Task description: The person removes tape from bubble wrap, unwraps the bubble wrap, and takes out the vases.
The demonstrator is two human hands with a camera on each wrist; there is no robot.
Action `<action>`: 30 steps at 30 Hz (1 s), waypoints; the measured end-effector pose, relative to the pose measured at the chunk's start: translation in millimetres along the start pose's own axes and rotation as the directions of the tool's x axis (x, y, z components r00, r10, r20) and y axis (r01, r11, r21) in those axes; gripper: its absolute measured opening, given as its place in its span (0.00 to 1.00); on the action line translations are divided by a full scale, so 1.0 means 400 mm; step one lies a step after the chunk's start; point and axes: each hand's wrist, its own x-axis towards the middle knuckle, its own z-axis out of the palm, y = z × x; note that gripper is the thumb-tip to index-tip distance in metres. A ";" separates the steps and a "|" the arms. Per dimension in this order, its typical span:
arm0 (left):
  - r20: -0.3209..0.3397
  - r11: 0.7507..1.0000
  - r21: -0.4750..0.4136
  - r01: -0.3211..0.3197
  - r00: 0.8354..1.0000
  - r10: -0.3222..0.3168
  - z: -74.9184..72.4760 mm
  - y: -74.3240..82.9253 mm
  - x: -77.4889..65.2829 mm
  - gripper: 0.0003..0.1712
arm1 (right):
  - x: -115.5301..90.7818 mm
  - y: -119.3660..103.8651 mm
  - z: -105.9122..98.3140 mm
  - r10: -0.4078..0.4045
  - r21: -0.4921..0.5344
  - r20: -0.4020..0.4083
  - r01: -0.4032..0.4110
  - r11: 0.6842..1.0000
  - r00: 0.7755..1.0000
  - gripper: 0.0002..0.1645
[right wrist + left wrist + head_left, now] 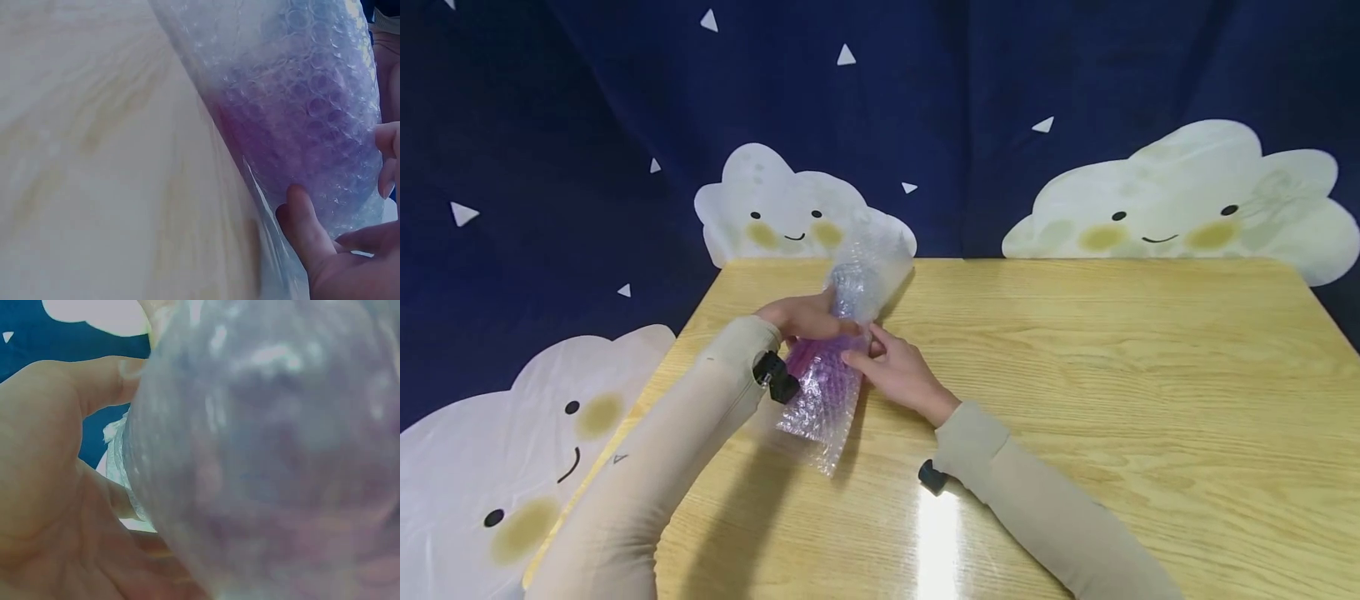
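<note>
A sheet of clear bubble wrap (883,258) is wrapped round a purple and pale blue object (300,119), whose kind the plastic blurs. The bundle lies slantwise over the left half of the table, with loose wrap at both ends. My left hand (808,317) grips its middle from the left; in the left wrist view the thumb and fingers curve along the bundle's side. From the right, my right hand (902,367) pinches the wrap's edge, the thumb on the near face and other fingers behind.
The bundle is over a light wooden table (1112,375) that extends to the right. Behind it hangs a dark blue curtain (970,100) printed with smiling clouds and white triangles. Each sleeved wrist carries a small black camera (932,477).
</note>
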 end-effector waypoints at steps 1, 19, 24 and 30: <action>0.003 1.000 0.005 -0.002 1.000 0.002 0.002 0.004 0.000 0.63 | -0.003 0.001 -0.005 0.000 -0.016 -0.006 0.000 1.000 1.000 0.54; 0.034 0.994 -0.066 -0.081 0.996 0.084 0.034 0.050 0.001 0.61 | -0.039 0.037 -0.104 -0.059 -0.101 0.037 0.062 0.993 0.998 0.52; -0.004 0.990 -0.071 -0.123 0.992 0.123 0.052 0.062 -0.001 0.60 | -0.051 0.045 -0.135 -0.061 -0.117 0.067 0.068 0.991 0.996 0.51; -0.023 0.983 -0.072 -0.167 0.986 0.166 0.072 0.081 -0.006 0.59 | -0.070 0.050 -0.166 -0.063 -0.150 0.065 0.072 0.986 0.996 0.50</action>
